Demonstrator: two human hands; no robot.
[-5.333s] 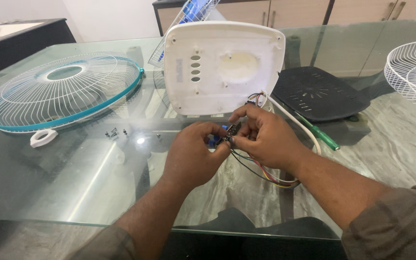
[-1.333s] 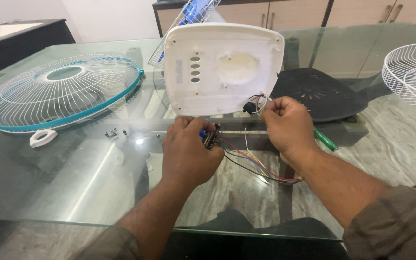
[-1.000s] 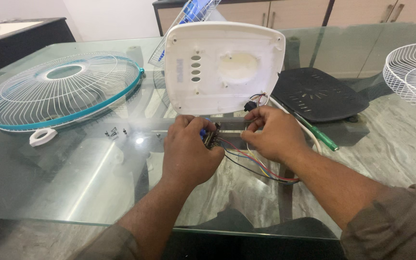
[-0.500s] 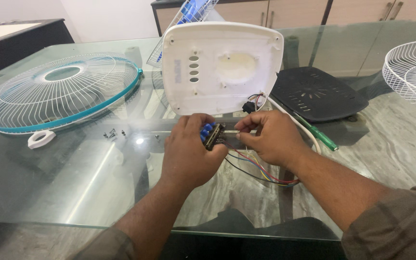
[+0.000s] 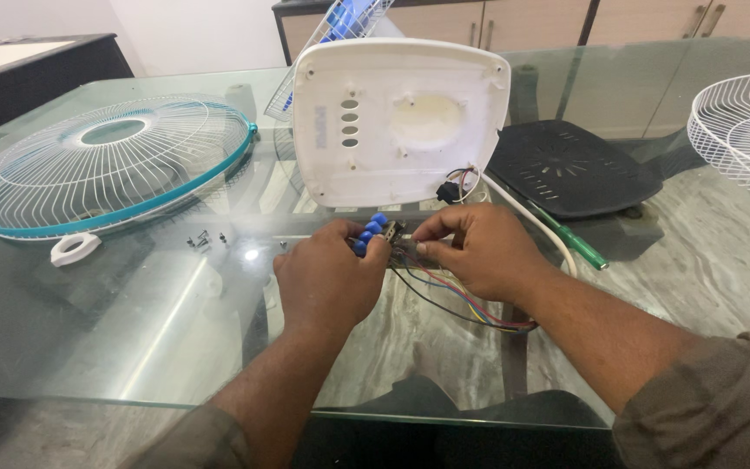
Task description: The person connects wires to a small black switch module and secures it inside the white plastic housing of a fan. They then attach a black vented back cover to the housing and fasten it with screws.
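Together, my left hand (image 5: 327, 282) and right hand (image 5: 475, 256) pinch the blue-buttoned switch (image 5: 377, 234). Its wires (image 5: 457, 300) trail over the glass table (image 5: 132, 330) below the white panel (image 5: 397, 117).

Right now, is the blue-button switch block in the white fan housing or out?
Out. Both hands, left hand and right hand, hold the switch block before the white housing; its button holes gape empty.

Glass tabletop (image 5: 132, 347) is kinda cluttered: teal-rimmed fan guard (image 5: 106, 174) at the left edge, white ring (image 5: 74, 248) and loose screws (image 5: 206, 239) just beside it, black base (image 5: 570, 169) toward the back, another white guard (image 5: 744, 130) at the right edge.
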